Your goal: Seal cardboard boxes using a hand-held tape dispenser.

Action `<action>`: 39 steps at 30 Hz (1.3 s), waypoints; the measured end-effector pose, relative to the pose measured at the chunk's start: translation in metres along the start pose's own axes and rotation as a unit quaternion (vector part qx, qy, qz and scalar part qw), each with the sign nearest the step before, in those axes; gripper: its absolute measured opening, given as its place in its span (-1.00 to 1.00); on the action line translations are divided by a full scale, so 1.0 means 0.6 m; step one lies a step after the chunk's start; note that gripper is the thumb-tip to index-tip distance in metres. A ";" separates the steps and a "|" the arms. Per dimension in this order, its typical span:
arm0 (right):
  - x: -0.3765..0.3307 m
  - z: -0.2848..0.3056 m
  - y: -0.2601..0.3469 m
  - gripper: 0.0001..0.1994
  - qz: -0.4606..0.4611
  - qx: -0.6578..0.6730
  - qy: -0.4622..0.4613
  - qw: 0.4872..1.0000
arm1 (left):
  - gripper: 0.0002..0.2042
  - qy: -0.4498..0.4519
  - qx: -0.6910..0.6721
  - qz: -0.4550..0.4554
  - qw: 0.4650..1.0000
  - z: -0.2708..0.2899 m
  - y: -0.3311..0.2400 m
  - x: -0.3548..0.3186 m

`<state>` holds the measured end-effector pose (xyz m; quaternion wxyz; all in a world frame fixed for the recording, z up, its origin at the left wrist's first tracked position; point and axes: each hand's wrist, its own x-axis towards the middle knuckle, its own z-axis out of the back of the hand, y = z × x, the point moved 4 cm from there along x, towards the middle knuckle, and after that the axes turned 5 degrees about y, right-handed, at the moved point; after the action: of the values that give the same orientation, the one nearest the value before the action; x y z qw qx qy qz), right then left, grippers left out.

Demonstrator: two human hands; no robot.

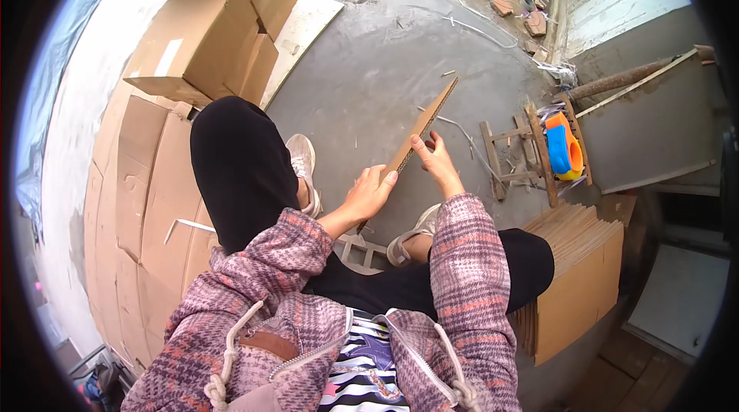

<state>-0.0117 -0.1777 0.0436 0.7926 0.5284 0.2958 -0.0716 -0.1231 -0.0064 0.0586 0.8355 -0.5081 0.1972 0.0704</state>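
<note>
A flat brown cardboard piece (418, 133) is held on edge in front of me, slanting up to the right, its corrugated edge showing. My left hand (369, 195) is closed on its lower end, with the thumb along the near side. My right hand (436, 163) is at its right side, higher up. Its thumb presses on the cardboard, while the other fingers are bent and partly hidden. Between my shoes, part of a pale slatted frame (362, 252) shows under the cardboard's lower end.
Right of my knee stands a stack of cardboard sheets (581, 281). Beyond it, a small wooden stool (543, 154) carries orange and blue tape rolls (564, 149). Cardboard boxes (202, 41) and folded cardboard (142, 181) line the left. Brick pieces (535, 23) lie on the grey floor (369, 65).
</note>
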 end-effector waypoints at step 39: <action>-0.094 0.101 0.068 -0.73 0.099 -0.425 -0.254 0.863 | -0.84 -0.317 0.297 0.046 0.900 0.190 -0.050 0.185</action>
<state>-0.0164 -0.2248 0.1229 0.9909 0.1306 0.0321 0.0084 0.0169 0.0700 0.0850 0.9617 -0.1780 -0.0428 0.2042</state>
